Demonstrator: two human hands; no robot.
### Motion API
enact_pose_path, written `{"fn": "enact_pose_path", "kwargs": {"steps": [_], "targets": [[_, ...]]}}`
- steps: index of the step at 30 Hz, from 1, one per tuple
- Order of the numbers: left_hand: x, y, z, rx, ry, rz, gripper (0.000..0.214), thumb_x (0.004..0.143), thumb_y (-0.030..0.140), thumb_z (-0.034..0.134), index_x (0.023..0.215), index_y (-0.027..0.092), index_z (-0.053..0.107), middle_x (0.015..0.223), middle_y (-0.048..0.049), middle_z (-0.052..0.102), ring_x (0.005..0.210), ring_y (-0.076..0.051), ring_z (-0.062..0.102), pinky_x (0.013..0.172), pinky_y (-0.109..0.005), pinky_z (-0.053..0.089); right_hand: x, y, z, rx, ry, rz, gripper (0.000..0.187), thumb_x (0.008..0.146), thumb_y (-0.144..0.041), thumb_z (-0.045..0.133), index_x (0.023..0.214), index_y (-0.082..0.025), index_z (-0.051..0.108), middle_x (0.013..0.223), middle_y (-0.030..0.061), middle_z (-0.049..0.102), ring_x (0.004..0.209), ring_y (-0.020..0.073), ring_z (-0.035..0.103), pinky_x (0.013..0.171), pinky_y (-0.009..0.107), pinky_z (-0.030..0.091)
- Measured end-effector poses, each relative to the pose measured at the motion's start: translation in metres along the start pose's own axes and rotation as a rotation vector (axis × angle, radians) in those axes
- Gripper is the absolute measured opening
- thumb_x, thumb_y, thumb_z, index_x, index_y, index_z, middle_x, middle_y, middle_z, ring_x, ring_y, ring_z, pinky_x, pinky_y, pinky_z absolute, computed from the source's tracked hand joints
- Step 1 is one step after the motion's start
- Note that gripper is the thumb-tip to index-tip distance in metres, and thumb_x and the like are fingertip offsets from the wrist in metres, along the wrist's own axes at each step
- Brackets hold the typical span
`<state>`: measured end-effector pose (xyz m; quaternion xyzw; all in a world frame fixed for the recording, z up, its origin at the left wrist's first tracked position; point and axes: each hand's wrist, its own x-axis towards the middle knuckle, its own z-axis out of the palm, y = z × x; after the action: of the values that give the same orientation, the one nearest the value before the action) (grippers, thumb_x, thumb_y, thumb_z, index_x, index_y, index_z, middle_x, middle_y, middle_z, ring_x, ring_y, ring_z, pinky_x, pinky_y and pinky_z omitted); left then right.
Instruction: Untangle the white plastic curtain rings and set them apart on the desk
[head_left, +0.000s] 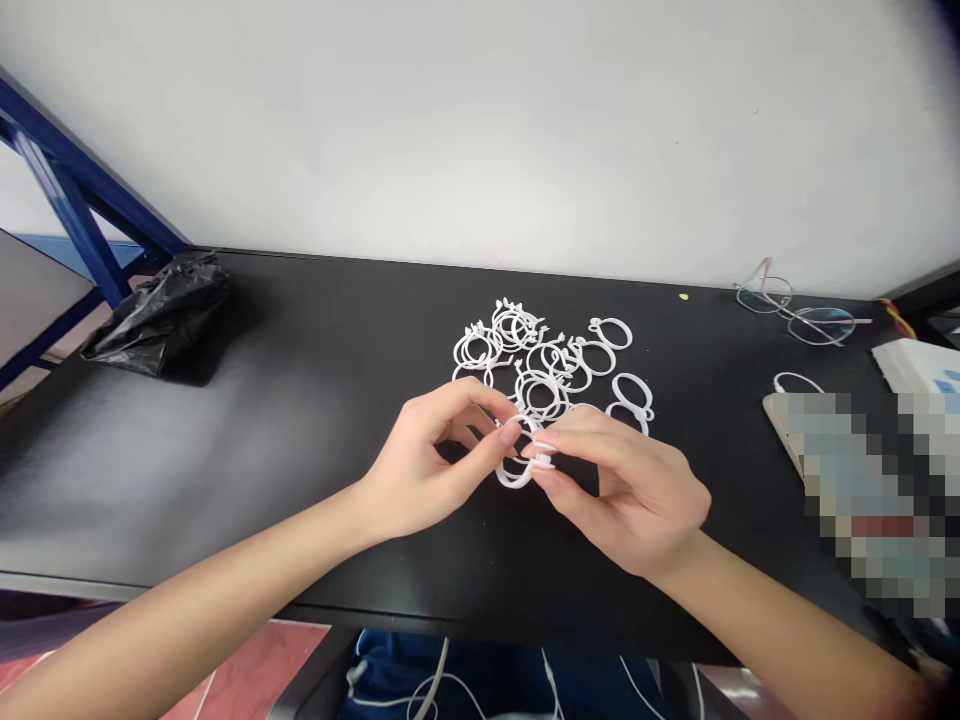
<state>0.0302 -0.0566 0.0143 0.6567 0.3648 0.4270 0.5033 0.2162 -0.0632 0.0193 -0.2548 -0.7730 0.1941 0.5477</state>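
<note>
Both hands meet over the black tabletop around a white plastic ring [514,480] with a small clip-like tab. My left hand [442,450] pinches the ring's upper left side between thumb and fingers. On its right side, the thumb and forefinger of my right hand [637,480] close on the tab. Part of the ring is covered by the fingertips. Just beyond the hands lies a loose pile of similar thin white rings [540,392], several with open ends. Thicker closed rings [632,391] with small loops lie at the pile's right.
A crumpled black plastic bag [165,315] sits at the table's far left. Eyeglasses [821,325] rest at the back right, near a white box [919,365] and a blurred-out flat object [862,480]. White cables [442,670] hang below the front edge. A wall [480,140] stands behind.
</note>
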Motion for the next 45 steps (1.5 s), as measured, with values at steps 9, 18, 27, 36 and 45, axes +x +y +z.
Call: {"fn": "enact_pose_path", "kwargs": {"steps": [9, 18, 27, 36, 45], "targets": [[0.006, 0.003, -0.011, 0.176, -0.203, 0.308, 0.051, 0.072, 0.021, 0.080, 0.118, 0.020, 0.060, 0.108, -0.0084, 0.065, 0.097, -0.020, 0.062, 0.065, -0.026, 0.059, -0.002, 0.002, -0.001, -0.045, 0.022, -0.071, 0.027, 0.082, -0.005, 0.066, 0.106, -0.016, 0.068, 0.080, 0.0067, 0.073, 0.068, 0.0173, 0.068, 0.057, 0.032, 0.059], [0.008, 0.014, -0.020, 0.109, -0.080, 0.339, 0.048, 0.057, 0.025, 0.090, 0.098, 0.017, 0.067, 0.088, -0.0034, 0.064, 0.075, -0.014, 0.060, 0.058, -0.024, 0.057, 0.001, -0.001, -0.005, -0.103, -0.030, -0.066, 0.021, 0.086, -0.005, 0.062, 0.104, -0.015, 0.068, 0.082, 0.0077, 0.072, 0.070, 0.0162, 0.068, 0.056, 0.028, 0.058], [0.008, 0.018, -0.020, 0.263, -0.105, 0.443, 0.037, 0.066, 0.017, 0.080, 0.100, 0.018, 0.067, 0.084, -0.0020, 0.064, 0.073, -0.012, 0.058, 0.065, -0.026, 0.055, 0.018, -0.004, -0.025, 0.048, -0.248, 0.031, 0.017, 0.081, -0.005, 0.070, 0.094, -0.017, 0.072, 0.084, 0.0061, 0.074, 0.075, 0.0154, 0.070, 0.063, 0.027, 0.060], [0.007, 0.015, -0.018, 0.534, -0.079, 0.573, 0.050, 0.079, 0.044, 0.073, 0.118, 0.015, 0.058, 0.085, -0.0061, 0.066, 0.079, -0.017, 0.060, 0.069, -0.030, 0.053, 0.020, -0.010, -0.028, 0.040, -0.211, 0.021, 0.016, 0.079, -0.001, 0.070, 0.086, -0.016, 0.072, 0.082, 0.0069, 0.073, 0.071, 0.0154, 0.068, 0.061, 0.028, 0.058], [0.004, 0.008, -0.015, 0.606, -0.024, 0.674, 0.043, 0.087, 0.043, 0.065, 0.118, 0.016, 0.054, 0.087, -0.0072, 0.068, 0.075, -0.017, 0.064, 0.067, -0.029, 0.053, 0.019, -0.010, -0.028, -0.060, -0.232, -0.001, 0.017, 0.084, -0.005, 0.066, 0.092, -0.018, 0.072, 0.081, 0.0060, 0.071, 0.070, 0.0149, 0.066, 0.060, 0.028, 0.057]]}}
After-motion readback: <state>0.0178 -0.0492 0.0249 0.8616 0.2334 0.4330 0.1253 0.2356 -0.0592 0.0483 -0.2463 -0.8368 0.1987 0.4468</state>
